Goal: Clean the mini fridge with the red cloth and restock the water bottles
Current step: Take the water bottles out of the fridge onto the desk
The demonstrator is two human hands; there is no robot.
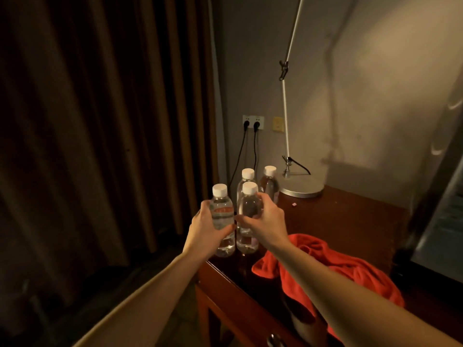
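Note:
Several clear water bottles with white caps stand at the left corner of a dark wooden table (350, 216). My left hand (204, 225) is wrapped around the front left bottle (221, 206), which bears a red label. My right hand (263, 216) grips the front right bottle (249, 206). Two more bottles (270, 182) stand just behind them, near the wall. The red cloth (335, 271) lies crumpled on the table under my right forearm. The mini fridge (441, 209) stands at the far right edge of the view, mostly cut off.
A white desk lamp with a round base (302, 187) stands behind the bottles. Two black plugs (251, 125) hang cables from wall sockets. Dark curtains (100, 121) fill the left. A small pink scrap (294, 204) lies on the table.

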